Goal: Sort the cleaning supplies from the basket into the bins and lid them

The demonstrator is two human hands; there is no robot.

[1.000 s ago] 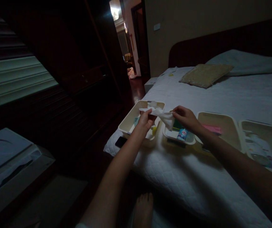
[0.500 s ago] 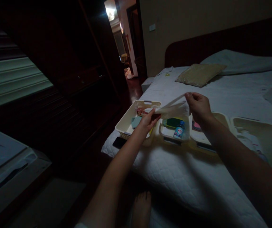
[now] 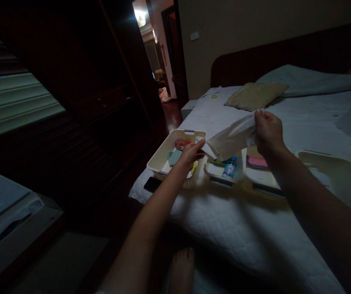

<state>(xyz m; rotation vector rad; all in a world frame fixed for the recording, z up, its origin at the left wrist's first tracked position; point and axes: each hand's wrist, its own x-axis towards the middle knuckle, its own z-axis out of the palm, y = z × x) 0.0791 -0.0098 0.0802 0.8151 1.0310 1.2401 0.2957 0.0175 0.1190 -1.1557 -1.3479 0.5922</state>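
Observation:
My left hand [image 3: 190, 154] pinches one end of a thin white sheet [image 3: 229, 138], a tissue or wipe. My right hand [image 3: 267, 131] grips the other end, held higher, so the sheet is stretched out between them. Both hands hover over the near corner of a white quilted bed [image 3: 239, 228]. Below the left hand stands a cream perforated basket [image 3: 160, 157] with small items inside. Under the sheet is a small white tray [image 3: 216, 171] holding a little bottle [image 3: 228, 168] with a blue label.
More cream trays [image 3: 337, 175] line the bed to the right, one holding a pink item [image 3: 257, 162]. A dark phone [image 3: 152, 184] lies at the bed corner. Pillows [image 3: 255, 95] sit at the headboard. A dark wardrobe stands left; an open doorway [image 3: 163, 53] lies beyond. My bare foot [image 3: 181, 271] is below.
My right hand rose and moved right, pulling the crumpled sheet open and taut. My left hand kept its end near the basket. The view shifted slightly right.

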